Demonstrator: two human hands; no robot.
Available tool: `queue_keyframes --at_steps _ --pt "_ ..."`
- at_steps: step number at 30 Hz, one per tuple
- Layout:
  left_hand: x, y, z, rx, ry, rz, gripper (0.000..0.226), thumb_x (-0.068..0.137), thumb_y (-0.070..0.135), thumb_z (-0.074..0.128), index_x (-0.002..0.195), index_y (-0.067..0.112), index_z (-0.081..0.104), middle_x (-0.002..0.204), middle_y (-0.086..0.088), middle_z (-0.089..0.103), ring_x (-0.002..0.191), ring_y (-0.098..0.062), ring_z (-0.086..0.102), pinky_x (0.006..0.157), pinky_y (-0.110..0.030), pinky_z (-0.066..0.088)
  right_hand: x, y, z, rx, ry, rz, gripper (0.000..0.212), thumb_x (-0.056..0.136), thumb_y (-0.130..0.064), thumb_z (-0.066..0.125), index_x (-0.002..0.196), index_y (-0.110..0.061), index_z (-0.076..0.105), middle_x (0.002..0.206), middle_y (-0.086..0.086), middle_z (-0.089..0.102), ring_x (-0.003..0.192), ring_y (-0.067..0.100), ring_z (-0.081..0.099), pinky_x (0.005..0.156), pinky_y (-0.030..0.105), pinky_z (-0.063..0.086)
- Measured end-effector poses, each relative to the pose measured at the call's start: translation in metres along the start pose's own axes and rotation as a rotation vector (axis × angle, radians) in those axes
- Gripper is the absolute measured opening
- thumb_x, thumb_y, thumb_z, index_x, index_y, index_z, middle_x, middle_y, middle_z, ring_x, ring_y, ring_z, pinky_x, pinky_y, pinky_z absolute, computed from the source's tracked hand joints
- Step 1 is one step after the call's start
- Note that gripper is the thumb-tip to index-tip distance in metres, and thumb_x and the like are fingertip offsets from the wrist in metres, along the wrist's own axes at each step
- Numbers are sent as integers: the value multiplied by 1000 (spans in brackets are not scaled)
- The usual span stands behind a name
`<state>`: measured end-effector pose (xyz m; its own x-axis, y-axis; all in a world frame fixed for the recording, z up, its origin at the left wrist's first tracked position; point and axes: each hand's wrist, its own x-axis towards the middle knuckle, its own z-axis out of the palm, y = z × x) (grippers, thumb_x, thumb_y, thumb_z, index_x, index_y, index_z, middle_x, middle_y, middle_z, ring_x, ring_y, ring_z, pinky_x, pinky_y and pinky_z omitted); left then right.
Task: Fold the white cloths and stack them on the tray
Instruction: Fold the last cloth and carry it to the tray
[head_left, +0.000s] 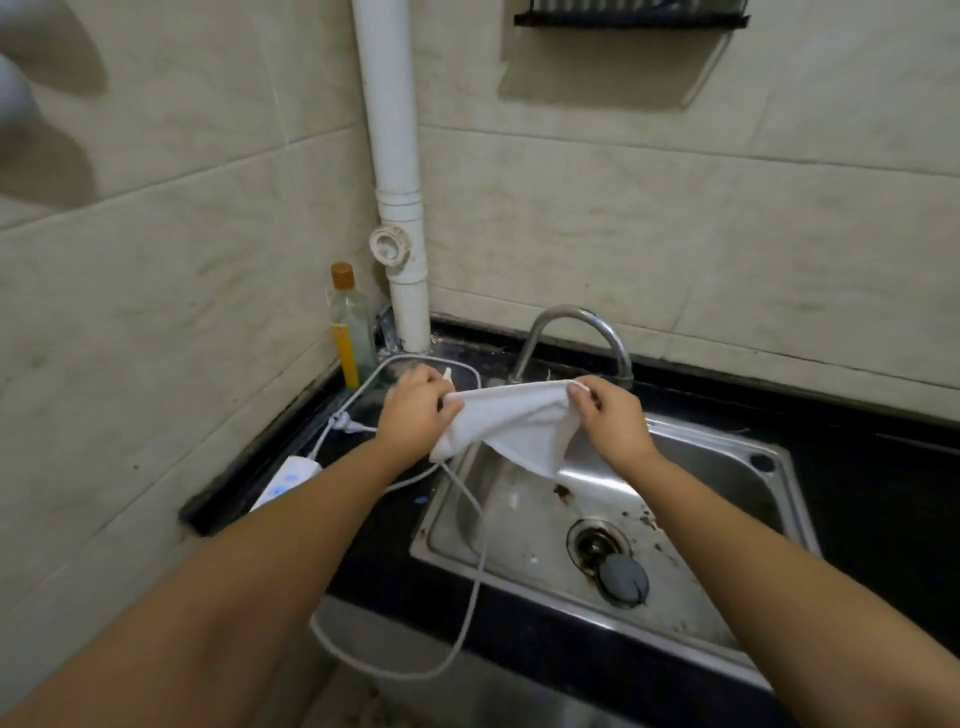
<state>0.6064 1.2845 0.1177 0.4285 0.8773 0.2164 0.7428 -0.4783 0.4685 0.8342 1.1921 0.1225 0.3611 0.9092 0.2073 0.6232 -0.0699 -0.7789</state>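
A white cloth (511, 423) hangs in the air above the back-left part of the steel sink (737, 587), stretched between both hands. My left hand (415, 413) grips its left top corner, and my right hand (613, 415) pinches its right top corner. The cloth sags into a point toward the sink basin. Behind my left hand, a clear tray or lid (410, 366) with a rounded rim lies on the black counter; I cannot tell which it is. No other white cloths are in view.
A chrome tap (576, 327) arches just behind the cloth. A bottle (350, 325) with a brown cap stands in the corner by a white pipe (397, 208). A white power strip (288, 478) and its cable (472, 561) cross the counter and sink edge. Tiled walls close both sides.
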Motion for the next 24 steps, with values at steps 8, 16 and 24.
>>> queue_keyframes --at_steps 8,16,24 --pt "-50 122 37 -147 -131 149 23 91 22 59 91 1 70 102 -17 60 97 -27 53 91 -37 44 -121 48 -135 17 249 240 24 100 -25 44 98 -11 63 79 7 64 65 15 59 69 32 50" --pt "-64 280 109 -465 -404 170 30 91 22 60 69 2 61 64 -4 50 61 -13 43 58 -26 32 -202 140 -272 13 477 449 21 98 -27 46 97 -16 63 84 3 63 75 15 60 59 21 44" --pt "-39 442 227 -582 -487 146 28 92 24 59 72 4 65 67 -8 52 65 -18 48 66 -29 38 -219 249 -418 -11 515 518 28 98 -23 46 77 -10 60 73 7 61 73 21 60 71 34 54"
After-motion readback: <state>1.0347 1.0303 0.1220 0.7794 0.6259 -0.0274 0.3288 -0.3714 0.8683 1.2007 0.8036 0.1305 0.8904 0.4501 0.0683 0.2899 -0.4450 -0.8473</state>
